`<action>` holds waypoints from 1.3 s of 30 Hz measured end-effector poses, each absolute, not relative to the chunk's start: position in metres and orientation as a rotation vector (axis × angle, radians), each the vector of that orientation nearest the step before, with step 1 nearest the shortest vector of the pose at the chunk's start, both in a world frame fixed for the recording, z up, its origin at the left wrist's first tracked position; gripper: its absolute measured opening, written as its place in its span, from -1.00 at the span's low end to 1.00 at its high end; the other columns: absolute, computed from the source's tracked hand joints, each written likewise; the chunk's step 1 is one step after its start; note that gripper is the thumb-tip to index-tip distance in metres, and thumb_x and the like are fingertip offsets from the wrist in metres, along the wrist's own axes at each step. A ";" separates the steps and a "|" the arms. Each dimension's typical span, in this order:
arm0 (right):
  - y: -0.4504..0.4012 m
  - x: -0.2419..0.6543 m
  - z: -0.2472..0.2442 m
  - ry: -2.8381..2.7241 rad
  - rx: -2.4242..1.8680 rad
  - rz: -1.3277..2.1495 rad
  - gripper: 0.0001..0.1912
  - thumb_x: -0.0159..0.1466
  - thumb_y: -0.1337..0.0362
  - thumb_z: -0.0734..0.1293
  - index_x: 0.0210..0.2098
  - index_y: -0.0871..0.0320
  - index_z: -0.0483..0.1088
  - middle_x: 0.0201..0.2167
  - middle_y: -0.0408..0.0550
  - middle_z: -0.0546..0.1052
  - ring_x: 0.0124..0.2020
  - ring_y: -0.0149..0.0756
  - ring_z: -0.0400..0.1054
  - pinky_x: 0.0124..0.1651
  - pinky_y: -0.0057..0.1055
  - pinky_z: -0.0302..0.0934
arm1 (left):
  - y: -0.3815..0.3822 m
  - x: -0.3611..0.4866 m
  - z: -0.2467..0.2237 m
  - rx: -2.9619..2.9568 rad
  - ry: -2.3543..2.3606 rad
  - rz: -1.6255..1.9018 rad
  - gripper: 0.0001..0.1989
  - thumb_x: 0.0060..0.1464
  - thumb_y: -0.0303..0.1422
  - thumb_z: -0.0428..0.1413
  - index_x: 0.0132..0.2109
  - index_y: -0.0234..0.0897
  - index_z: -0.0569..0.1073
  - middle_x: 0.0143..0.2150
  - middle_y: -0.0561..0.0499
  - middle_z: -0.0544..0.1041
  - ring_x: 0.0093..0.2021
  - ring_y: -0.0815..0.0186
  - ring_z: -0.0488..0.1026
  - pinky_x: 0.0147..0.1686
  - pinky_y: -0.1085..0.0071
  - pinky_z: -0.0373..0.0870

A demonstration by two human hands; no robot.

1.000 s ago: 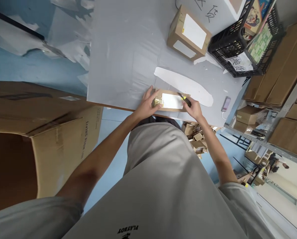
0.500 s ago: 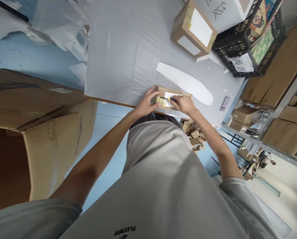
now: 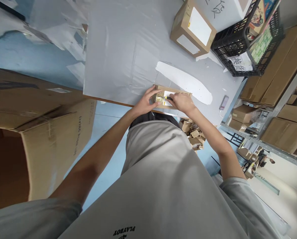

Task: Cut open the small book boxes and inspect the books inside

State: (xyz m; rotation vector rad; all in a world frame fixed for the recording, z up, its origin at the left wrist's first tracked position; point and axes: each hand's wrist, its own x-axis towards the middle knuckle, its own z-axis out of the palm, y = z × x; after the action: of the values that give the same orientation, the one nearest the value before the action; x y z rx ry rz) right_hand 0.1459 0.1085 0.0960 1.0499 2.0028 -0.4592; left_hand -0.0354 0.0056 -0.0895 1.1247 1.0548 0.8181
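A small brown cardboard box [image 3: 173,90] lies near the front edge of the table, with a white label [image 3: 166,94] and shiny clear tape [image 3: 159,99] on its upper face. My left hand [image 3: 145,102] grips the box's left end, thumb on the near side and fingers on the far side. My right hand [image 3: 184,102] is closed around a yellow and black utility knife [image 3: 168,98]. The knife's tip points left and is at the taped part of the box, close to my left fingers. Whether the blade has gone through the tape is too small to tell.
On the grey table [image 3: 113,56] lies a long white paper strip [image 3: 185,81]. Farther back stand a labelled carton [image 3: 191,33] and a black crate [image 3: 240,49] with boxes in it. A large open carton [image 3: 56,146] is at left; shelving [image 3: 275,113] stands at right.
My right hand and the knife have shifted slightly, and the knife now lies flatter over the tape. My left hand keeps its hold on the box.
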 end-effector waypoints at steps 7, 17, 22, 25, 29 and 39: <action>0.104 0.135 0.091 2.033 1.056 -0.428 -0.38 0.69 -0.04 0.12 0.18 0.28 0.65 0.00 0.41 0.72 0.11 0.27 0.63 0.13 0.00 0.40 | 0.006 -0.034 -0.092 1.151 1.059 0.818 -0.07 0.27 0.34 0.24 0.57 -0.06 0.40 0.73 -0.26 0.07 0.71 -0.25 0.10 0.53 -0.16 0.39; 0.104 0.225 0.078 2.034 1.258 -0.422 -0.50 0.63 0.06 0.27 -0.12 0.32 0.70 -0.16 0.50 0.71 0.04 0.34 0.62 0.11 0.12 0.39 | 0.006 -0.031 -0.092 1.140 1.076 0.809 -0.10 0.27 0.30 0.27 0.57 -0.02 0.40 0.75 -0.21 0.05 0.72 -0.25 0.08 0.53 -0.13 0.39; 0.103 0.255 0.092 1.975 1.347 -0.466 -0.61 0.62 0.12 0.31 -0.03 0.31 0.67 -0.11 0.50 0.73 0.06 0.30 0.66 0.18 0.13 0.39 | 0.007 -0.030 -0.087 1.138 1.091 0.798 -0.15 0.27 0.22 0.29 0.55 -0.04 0.42 0.74 -0.20 0.09 0.71 -0.23 0.11 0.53 -0.11 0.39; 0.103 0.247 0.096 1.919 1.251 -0.439 -0.65 0.62 0.30 0.24 0.07 0.38 0.64 -0.02 0.54 0.73 0.12 0.27 0.67 0.19 0.03 0.41 | 0.009 -0.026 -0.081 1.137 1.159 0.809 -0.25 0.27 0.14 0.31 0.48 -0.02 0.48 0.72 -0.18 0.14 0.71 -0.21 0.10 0.53 -0.13 0.38; 0.106 0.240 0.097 1.898 1.009 -0.385 -0.52 0.58 0.49 0.08 0.29 0.47 0.49 0.09 0.56 0.70 0.19 0.21 0.66 0.14 -0.08 0.44 | 0.010 0.003 -0.075 1.148 1.435 0.928 -0.50 0.31 0.02 0.31 0.26 -0.07 0.55 0.59 -0.22 0.32 0.68 -0.16 0.17 0.57 -0.14 0.30; 0.135 0.276 0.097 2.003 0.849 -0.465 -0.54 0.57 0.48 0.13 0.24 0.37 0.59 0.16 0.51 0.69 0.24 0.18 0.64 0.15 -0.12 0.47 | 0.009 0.069 -0.078 1.174 2.015 1.062 -0.56 0.48 0.16 0.10 0.09 -0.10 0.36 0.13 -0.21 0.52 0.27 -0.01 0.54 0.37 0.06 0.49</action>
State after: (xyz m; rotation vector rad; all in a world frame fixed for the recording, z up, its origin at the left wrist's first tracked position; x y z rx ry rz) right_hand 0.2759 0.1351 0.0967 0.8492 2.0025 -0.4654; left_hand 0.0686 0.0091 -0.0778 1.1741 2.0150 1.0616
